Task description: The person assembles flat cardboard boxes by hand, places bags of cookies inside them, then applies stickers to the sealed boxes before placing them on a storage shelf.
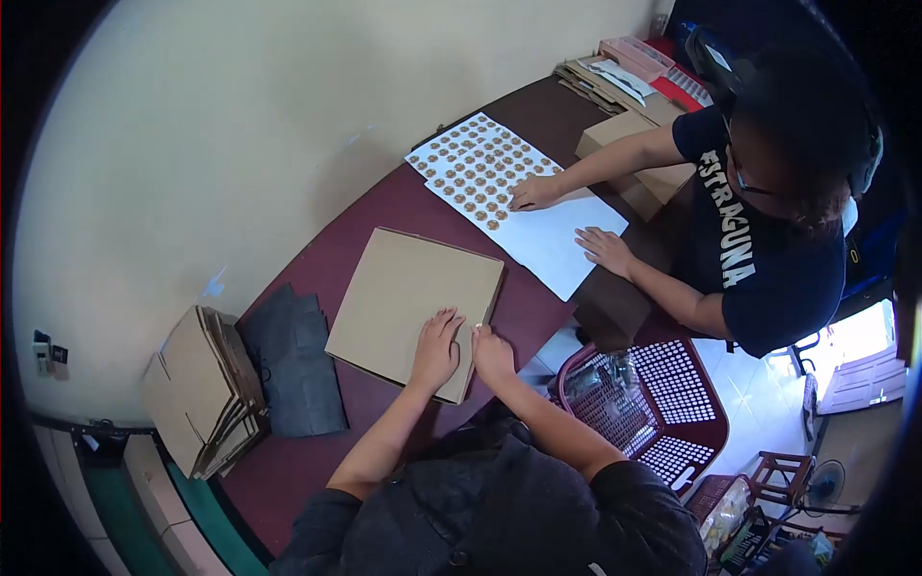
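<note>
A closed flat brown cardboard box (408, 293) lies on the dark red table in front of me. My left hand (439, 350) rests on its lid near the front right corner, fingers stretched out. At the box's right edge, my right hand (493, 357) is closed in a pinch. A small white bit shows at its fingertips, and I cannot tell what it is. Further back on the table is a white sheet of round brown stickers (471, 173), where another person's two hands rest.
Folded cardboard pieces (206, 394) stand at the left beside dark grey bags (293, 365). A co-worker (768, 211) is at the right. A maroon plastic basket (672, 384) sits below the table's right edge. Cardboard boxes (629, 144) and a pink tray (636, 58) occupy the far end.
</note>
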`<state>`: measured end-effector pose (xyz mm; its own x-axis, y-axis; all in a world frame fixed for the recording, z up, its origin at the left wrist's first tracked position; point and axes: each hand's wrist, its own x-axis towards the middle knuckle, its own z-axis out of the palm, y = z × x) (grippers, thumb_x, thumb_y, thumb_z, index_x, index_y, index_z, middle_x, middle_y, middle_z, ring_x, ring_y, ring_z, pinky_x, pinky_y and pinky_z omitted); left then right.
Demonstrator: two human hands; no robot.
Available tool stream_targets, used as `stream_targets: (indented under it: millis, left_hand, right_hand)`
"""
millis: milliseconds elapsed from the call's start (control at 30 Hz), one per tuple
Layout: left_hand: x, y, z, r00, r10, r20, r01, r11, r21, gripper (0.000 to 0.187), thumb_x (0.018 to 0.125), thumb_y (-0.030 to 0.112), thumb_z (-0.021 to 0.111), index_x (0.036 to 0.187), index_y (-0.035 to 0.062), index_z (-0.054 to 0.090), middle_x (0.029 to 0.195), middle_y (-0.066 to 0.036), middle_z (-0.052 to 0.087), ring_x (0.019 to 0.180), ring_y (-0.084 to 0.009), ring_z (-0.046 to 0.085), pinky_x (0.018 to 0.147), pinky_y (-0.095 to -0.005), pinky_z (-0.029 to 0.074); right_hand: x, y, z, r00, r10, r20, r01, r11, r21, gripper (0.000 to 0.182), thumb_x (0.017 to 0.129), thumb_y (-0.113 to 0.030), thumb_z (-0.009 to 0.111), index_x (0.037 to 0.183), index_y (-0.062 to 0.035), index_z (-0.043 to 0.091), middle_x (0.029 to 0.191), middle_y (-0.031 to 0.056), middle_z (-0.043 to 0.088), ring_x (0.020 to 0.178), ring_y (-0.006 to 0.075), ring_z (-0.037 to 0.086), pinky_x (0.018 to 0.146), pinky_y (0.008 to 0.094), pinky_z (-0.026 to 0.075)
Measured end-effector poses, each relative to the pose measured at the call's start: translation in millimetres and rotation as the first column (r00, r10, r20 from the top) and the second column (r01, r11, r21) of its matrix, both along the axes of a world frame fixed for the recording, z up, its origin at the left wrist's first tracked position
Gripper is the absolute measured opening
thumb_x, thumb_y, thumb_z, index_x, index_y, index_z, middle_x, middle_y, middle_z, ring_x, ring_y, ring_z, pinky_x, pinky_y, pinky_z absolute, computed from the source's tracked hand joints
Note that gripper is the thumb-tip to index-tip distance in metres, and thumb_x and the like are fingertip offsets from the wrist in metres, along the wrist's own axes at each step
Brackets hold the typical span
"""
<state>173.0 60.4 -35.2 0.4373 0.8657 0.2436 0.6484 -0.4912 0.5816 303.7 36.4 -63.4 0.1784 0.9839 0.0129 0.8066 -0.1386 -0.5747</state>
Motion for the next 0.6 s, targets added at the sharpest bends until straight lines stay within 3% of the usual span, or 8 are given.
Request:
stream_targets:
  millis: [133, 167, 200, 300, 333, 400, 600]
  left_hand:
    - [1.4, 0.0, -0.1, 1.0, 0.007, 0.017, -0.008, 0.999, 0.039, 0.047, 0.072, -0.002, 0.047, 0.118, 0.0041, 0.052, 0.127, -0.017, 0.048, 0.125, -0.0346, 0.039, 0.105, -0.0479, 0.028]
    - [1.2, 0.7, -2.2, 1.0, 0.009, 0.007, -0.009, 0.999, 0.046, 0.046, 0.072, -0.002, 0.047, 0.118, 0.0039, 0.052, 0.126, -0.017, 0.049, 0.125, -0.034, 0.04, 0.105, -0.0475, 0.029]
    - [0.8, 0.4, -3.1, 1.0, 0.011, 0.012, -0.012, 0.999, 0.041, 0.046, 0.072, -0.002, 0.047, 0.118, 0.0039, 0.052, 0.126, -0.017, 0.049, 0.125, -0.034, 0.04, 0.105, -0.0475, 0.029]
    - [-0.8, 0.5, -2.4, 1.0, 0.007, 0.026, -0.008, 0.999, 0.053, 0.046, 0.072, -0.002, 0.048, 0.117, 0.0035, 0.053, 0.126, -0.017, 0.048, 0.125, -0.0335, 0.04, 0.104, -0.0466, 0.029]
    - [-1.3, 0.7, -1.7, 0.999, 0.017, 0.03, -0.018, 0.999, 0.044, 0.046, 0.072, -0.002, 0.048, 0.117, 0.0035, 0.053, 0.126, -0.017, 0.048, 0.125, -0.0335, 0.04, 0.104, -0.0466, 0.029]
    - [-1.8, 1.1, -1.0, 0.999, 0.0, 0.042, -0.001, 1.0, 0.018, 0.046, 0.072, -0.003, 0.049, 0.117, 0.0037, 0.053, 0.127, -0.016, 0.048, 0.125, -0.0332, 0.04, 0.105, -0.0463, 0.029]
    - [-1.8, 1.3, -4.8, 1.0, 0.002, 0.021, -0.002, 1.0, 0.003, 0.046, 0.073, -0.002, 0.05, 0.118, 0.0048, 0.052, 0.129, -0.015, 0.046, 0.127, -0.0328, 0.037, 0.105, -0.0469, 0.028]
  right_hand:
    - [6.1, 0.7, 11.4, 0.998, 0.043, 0.054, -0.032, 0.98, -0.195, 0.053, 0.097, -0.036, 0.035, 0.072, 0.0015, 0.062, 0.069, 0.0246, 0.062, 0.067, 0.0356, 0.065, 0.062, 0.047, 0.053]
    - [12.9, 1.7, -4.2, 0.997, 0.07, 0.02, -0.065, 0.979, -0.194, 0.056, 0.097, -0.038, 0.033, 0.073, 0.0027, 0.064, 0.071, 0.0261, 0.062, 0.069, 0.0395, 0.063, 0.066, 0.0481, 0.051]
    - [18.8, 0.0, 0.4, 0.997, 0.072, 0.025, -0.066, 0.978, -0.2, 0.056, 0.097, -0.038, 0.033, 0.073, 0.0027, 0.064, 0.071, 0.0261, 0.062, 0.069, 0.0395, 0.063, 0.066, 0.0481, 0.051]
    - [28.0, 5.0, 15.5, 0.948, -0.001, -0.32, -0.067, 0.977, -0.201, 0.047, 0.097, -0.033, 0.036, 0.082, 0.002, 0.064, 0.08, 0.0272, 0.061, 0.079, 0.0457, 0.059, 0.072, 0.0502, 0.047]
    - [25.8, 4.9, 13.2, 0.949, 0.005, -0.316, -0.075, 0.975, -0.21, 0.047, 0.097, -0.033, 0.036, 0.082, 0.002, 0.064, 0.08, 0.0272, 0.061, 0.079, 0.0457, 0.059, 0.072, 0.0502, 0.047]
    - [17.6, 6.3, 10.6, 0.939, 0.059, -0.338, -0.065, 0.998, -0.005, 0.041, 0.095, -0.028, 0.04, 0.084, 0.0043, 0.062, 0.079, 0.0283, 0.06, 0.08, 0.0451, 0.058, 0.071, 0.0507, 0.046]
    - [14.7, 15.1, 8.8, 0.929, -0.004, -0.37, -0.024, 0.997, -0.07, 0.034, 0.092, -0.022, 0.048, 0.079, 0.0067, 0.061, 0.075, 0.0289, 0.058, 0.075, 0.0445, 0.058, 0.066, 0.0474, 0.045]
